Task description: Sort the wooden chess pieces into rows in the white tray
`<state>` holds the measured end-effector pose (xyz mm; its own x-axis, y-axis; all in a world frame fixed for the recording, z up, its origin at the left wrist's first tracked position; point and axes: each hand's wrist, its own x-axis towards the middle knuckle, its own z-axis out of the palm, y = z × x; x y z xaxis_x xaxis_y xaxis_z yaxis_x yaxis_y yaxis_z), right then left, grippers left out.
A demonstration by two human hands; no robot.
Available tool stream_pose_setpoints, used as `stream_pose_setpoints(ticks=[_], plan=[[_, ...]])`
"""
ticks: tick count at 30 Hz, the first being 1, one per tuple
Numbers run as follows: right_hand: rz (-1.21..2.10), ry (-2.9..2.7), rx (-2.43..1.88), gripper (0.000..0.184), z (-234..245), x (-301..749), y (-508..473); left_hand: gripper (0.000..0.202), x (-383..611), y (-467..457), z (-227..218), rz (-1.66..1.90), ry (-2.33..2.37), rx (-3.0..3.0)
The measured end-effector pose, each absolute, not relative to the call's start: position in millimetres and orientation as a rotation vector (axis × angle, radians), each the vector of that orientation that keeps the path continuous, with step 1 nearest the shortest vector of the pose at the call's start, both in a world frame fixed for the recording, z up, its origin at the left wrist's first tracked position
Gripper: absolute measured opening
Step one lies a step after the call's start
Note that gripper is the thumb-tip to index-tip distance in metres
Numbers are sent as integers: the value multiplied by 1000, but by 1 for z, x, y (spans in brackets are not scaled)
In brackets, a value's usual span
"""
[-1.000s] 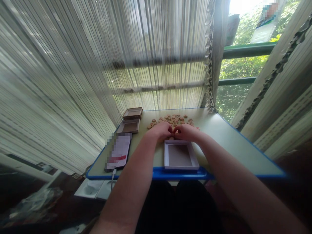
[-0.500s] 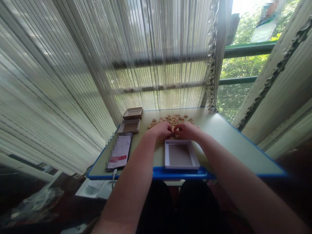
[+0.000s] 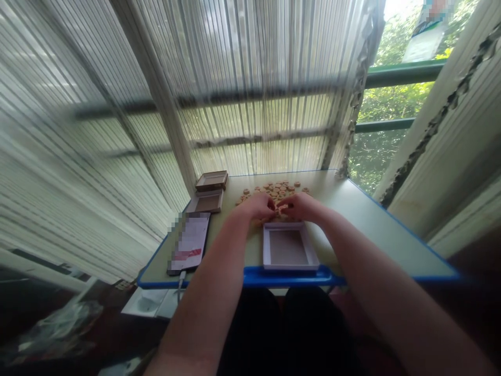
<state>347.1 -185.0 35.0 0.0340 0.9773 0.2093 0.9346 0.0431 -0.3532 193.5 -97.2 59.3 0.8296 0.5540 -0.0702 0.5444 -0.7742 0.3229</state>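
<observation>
Sheer curtain (image 3: pixel 250 57) has swung rightward at its edge since the earlier frame. Nearest sits an open white box (image 3: pixel 289 250), a phone (image 3: pixel 191 237) left of it. Past the box, left hand (image 3: pixel 260 205) and right hand (image 3: pixel 303 206) arch inward, fingertips nearly meeting, partly hiding wooden discs (image 3: pixel 282 193); their hold cannot be told. Discs lie flat, scattered sideways across the table (image 3: pixel 371 224).

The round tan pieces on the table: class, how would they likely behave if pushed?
The round tan pieces look like squat discs, so they would probably slide rather than roll while flat on the table. Their small size suggests they are light. Being crowded together, a pushed one might well nudge its neighbours.
</observation>
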Motion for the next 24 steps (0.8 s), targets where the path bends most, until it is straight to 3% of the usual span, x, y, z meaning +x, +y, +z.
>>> stream_pose_setpoints(ticks=[7, 24], plan=[[376, -2039, -2004, 22, 46, 356, -197, 27, 195, -102, 62, 110, 838, 2726], [375, -1998, -1952, 26, 40, 356, -189, 27, 195, -102, 61, 96, 777, 2639]])
